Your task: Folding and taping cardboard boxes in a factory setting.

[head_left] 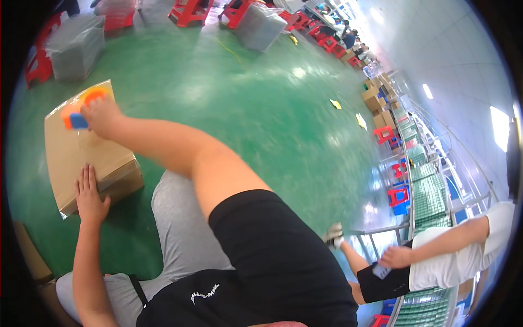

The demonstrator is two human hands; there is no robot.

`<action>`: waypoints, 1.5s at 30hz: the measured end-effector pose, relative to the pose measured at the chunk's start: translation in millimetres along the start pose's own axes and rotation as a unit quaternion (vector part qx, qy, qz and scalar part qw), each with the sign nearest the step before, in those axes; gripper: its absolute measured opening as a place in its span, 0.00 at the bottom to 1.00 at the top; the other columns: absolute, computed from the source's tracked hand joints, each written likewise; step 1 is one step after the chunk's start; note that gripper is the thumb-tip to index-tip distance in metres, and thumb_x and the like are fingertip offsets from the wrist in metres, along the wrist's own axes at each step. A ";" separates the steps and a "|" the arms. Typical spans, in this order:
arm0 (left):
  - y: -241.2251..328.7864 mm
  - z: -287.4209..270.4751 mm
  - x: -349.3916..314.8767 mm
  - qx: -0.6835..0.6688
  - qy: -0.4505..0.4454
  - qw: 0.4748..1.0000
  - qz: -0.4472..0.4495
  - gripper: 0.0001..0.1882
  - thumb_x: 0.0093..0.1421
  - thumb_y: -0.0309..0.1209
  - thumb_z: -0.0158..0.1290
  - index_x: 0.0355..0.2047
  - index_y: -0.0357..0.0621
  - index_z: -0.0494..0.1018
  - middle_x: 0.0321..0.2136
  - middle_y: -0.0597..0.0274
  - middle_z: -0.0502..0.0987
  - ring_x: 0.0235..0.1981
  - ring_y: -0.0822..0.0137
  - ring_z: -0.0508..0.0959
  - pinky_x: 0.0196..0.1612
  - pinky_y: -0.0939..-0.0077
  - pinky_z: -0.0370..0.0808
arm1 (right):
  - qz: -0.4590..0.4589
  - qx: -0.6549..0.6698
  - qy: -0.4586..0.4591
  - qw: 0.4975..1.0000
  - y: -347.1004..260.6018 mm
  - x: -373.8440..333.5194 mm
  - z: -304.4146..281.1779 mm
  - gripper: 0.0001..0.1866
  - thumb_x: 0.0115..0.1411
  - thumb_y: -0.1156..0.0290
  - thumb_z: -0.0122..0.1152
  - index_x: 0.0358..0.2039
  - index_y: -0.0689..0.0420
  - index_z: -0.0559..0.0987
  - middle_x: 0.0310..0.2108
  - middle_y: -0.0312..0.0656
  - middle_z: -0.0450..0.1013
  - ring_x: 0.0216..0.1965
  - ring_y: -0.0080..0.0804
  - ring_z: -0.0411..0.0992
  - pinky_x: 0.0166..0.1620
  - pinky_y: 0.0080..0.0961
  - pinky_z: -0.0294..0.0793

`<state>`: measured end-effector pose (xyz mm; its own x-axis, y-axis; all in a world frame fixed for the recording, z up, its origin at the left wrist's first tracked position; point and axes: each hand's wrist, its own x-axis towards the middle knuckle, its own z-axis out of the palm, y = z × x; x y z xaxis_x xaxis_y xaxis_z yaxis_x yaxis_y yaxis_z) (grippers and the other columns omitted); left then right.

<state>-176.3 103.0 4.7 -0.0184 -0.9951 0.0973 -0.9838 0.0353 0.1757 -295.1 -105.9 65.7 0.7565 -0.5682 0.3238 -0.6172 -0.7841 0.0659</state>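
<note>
Right hand (102, 116) clamped tape dispenser (78, 120) over our carton (70, 158), far end; left hand (90, 199) lay flat, near edge. Floor (261, 131) was open rightward; carton's long axis ran away from us, canted left.

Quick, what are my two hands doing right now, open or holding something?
Left hand: open, laid on the cardboard box, holding nothing.
Right hand: closed on an orange-and-blue tool, likely a tape dispenser.

Box (62, 155) on floor (261, 120), person's left. Tape dispenser (76, 120), right hand (103, 115) over box's far end; left hand (91, 200) on near part. Stools (190, 12), bundles (79, 52) beyond. Co-worker (444, 261) at right.
</note>
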 end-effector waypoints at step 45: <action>55.8 19.0 20.0 -0.137 0.148 0.956 0.214 0.38 0.50 0.35 0.65 0.60 0.39 0.64 0.59 0.43 0.66 0.61 0.46 0.65 0.63 0.53 0.62 | 0.216 0.136 -0.454 0.854 96.1 -207.4 -28.3 0.33 0.56 0.32 0.51 0.38 0.52 0.82 0.37 0.44 0.79 0.39 0.41 0.76 0.42 0.41 0.75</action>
<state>-234.9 83.3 -2.2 -0.3181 -0.8154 0.4836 -0.8126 0.4973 0.3040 -517.4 -56.4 31.6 0.4033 -0.6823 -0.6098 -0.9013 -0.4114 -0.1357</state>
